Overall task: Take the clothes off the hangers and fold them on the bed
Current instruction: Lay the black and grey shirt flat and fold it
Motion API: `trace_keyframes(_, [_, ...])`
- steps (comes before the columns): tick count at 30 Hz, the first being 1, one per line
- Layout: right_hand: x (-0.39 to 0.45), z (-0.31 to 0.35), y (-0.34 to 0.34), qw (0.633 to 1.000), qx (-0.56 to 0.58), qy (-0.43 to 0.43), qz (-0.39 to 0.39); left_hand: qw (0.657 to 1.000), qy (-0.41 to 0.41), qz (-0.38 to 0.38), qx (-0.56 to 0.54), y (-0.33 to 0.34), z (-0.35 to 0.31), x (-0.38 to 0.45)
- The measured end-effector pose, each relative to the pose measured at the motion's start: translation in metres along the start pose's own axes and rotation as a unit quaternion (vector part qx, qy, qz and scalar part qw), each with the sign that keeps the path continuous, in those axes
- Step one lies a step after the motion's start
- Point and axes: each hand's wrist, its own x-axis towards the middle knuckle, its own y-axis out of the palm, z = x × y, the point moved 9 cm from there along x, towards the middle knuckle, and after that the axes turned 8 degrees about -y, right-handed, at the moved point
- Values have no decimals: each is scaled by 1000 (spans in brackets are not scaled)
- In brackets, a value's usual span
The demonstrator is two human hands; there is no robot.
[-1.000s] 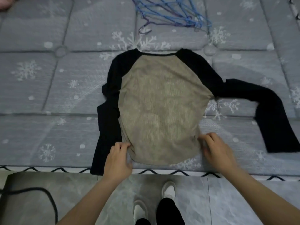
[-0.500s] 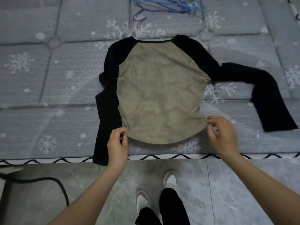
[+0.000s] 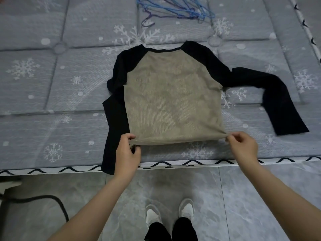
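Head cam looks down at a bed [image 3: 43, 105] w/ grey snowflake-print mattress cover. Long-sleeve top [image 3: 173, 101], tan body w/ black sleeves, lies flat near the bed's front edge, neckline pointing away from the person. L hand [image 3: 127, 154] pinches the hem's left corner btwn thumb & curled fingers; R hand [image 3: 243, 148] pinches the right corner the same way. Hem is pulled taut btwn both hands & lifted just off the mattress. Left sleeve [image 3: 112, 133] runs down beside the tan body & its cuff hangs over the bed edge, partly behind the L hand. Right sleeve [image 3: 278, 101] spreads out sideways, then bends toward the front edge, lying flat. Pile of blue wire hangers [image 3: 177, 9] sits at the far side of the bed, well apart from the top. Below: grey tiled floor [image 3: 243, 206], person's white shoes [image 3: 170, 213], a black cable [image 3: 43, 200] at lower left
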Motion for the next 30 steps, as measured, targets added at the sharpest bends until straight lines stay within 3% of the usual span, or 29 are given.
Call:
trace_keyframes(4, [0, 2, 13, 966, 245, 86, -11, 998, -9, -55, -12, -11, 3, 9])
trace_keyframes(7, [4, 9, 25, 942, 315, 111, 15, 991, -54, -106, -55, -17, 7, 18])
trace_keyframes(11, [8, 17, 34, 943, 308, 103, 66, 977, -107, -152, -107, -21, 23, 26])
trace_keyframes(14, [14, 24, 31, 975, 201, 31, 89, 977, -95, -153, -114, -22, 24, 29])
trace_keyframes(17, [19, 27, 6, 998, 64, -28, 4, 988, -33, -137, -56, -26, 11, 24])
trace_keyframes(21, [25, 16, -18, 996, -1, -47, -74, 992, 37, -116, 28, -34, 14, 23])
trace_keyframes(30, [26, -10, -9, 999, 17, -18, -36, 988, -13, -152, 18, -36, 22, 20])
